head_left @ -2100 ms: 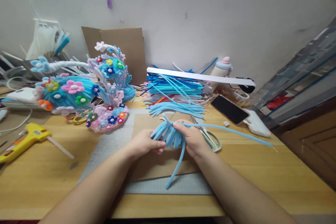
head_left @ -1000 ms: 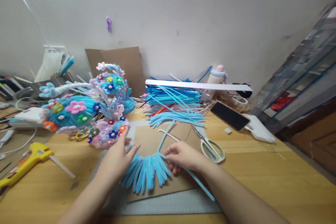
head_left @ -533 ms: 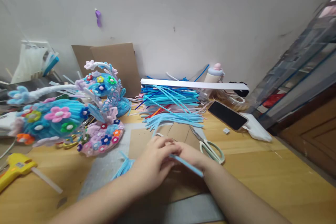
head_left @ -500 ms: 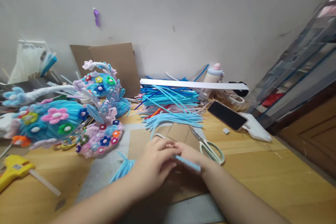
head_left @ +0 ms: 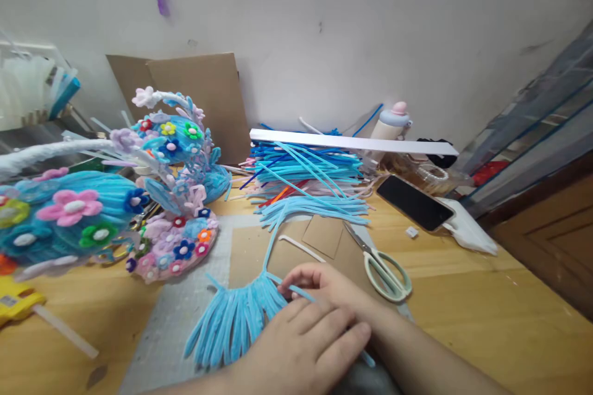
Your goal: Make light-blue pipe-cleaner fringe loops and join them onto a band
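A fringe of light-blue pipe cleaners (head_left: 231, 321) hangs side by side from one long stem over the cardboard and grey mat. My right hand (head_left: 324, 284) is at the fringe's right end, its fingers curled round a blue stem (head_left: 301, 292). In front of it, my left hand (head_left: 310, 345) lies over the same stem with its fingers closed together; the stem's tip comes out below them. A flat cardboard sheet (head_left: 252, 250) lies under the work, bearing a short white stem (head_left: 302, 248) and a small cardboard square (head_left: 323, 236).
Green-handled scissors (head_left: 388, 276) lie right of the hands, a phone (head_left: 414, 202) beyond. Piled pipe cleaners (head_left: 306, 166) sit at the back under a white strip (head_left: 352, 143). Flowered decorations (head_left: 74, 216) and a yellow glue gun (head_left: 16, 301) stand at left.
My left hand has moved right and nearer, off the fringe, which now shows. The view has shifted and the decorations look closer at the left.
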`<action>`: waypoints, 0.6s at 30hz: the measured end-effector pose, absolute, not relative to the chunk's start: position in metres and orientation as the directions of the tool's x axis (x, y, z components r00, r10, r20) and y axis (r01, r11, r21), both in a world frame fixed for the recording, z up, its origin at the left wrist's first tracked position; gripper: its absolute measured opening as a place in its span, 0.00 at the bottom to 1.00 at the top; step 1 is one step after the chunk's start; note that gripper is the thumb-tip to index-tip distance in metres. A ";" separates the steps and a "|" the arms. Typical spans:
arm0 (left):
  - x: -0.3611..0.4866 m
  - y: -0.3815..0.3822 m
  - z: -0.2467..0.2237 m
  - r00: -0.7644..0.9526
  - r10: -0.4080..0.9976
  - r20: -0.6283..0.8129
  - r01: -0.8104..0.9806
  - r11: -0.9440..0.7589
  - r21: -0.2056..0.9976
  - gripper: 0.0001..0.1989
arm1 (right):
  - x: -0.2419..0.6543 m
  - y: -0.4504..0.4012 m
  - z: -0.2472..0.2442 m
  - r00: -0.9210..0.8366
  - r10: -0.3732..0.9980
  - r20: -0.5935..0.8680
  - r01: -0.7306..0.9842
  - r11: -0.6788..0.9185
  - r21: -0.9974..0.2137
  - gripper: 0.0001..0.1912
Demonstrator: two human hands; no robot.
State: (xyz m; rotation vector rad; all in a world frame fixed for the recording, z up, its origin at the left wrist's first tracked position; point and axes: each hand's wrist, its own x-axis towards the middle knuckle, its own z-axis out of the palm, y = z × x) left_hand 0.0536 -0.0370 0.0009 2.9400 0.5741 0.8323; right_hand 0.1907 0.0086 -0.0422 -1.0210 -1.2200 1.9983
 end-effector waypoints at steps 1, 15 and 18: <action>0.054 -0.036 0.000 0.792 0.366 0.488 0.351 -0.928 0.127 0.16 | 0.189 0.008 -0.045 -0.525 0.798 -0.295 -0.083 -0.394 -0.916 0.12; 0.021 -0.017 0.004 0.491 0.696 0.525 0.335 -0.706 0.623 0.16 | 0.220 0.028 0.002 -0.303 0.953 0.026 0.576 0.205 -0.791 0.10; 0.019 -0.015 0.009 0.473 0.719 0.508 0.412 -0.691 0.594 0.19 | 0.229 0.063 0.002 -0.351 0.932 0.094 0.814 0.353 -0.461 0.10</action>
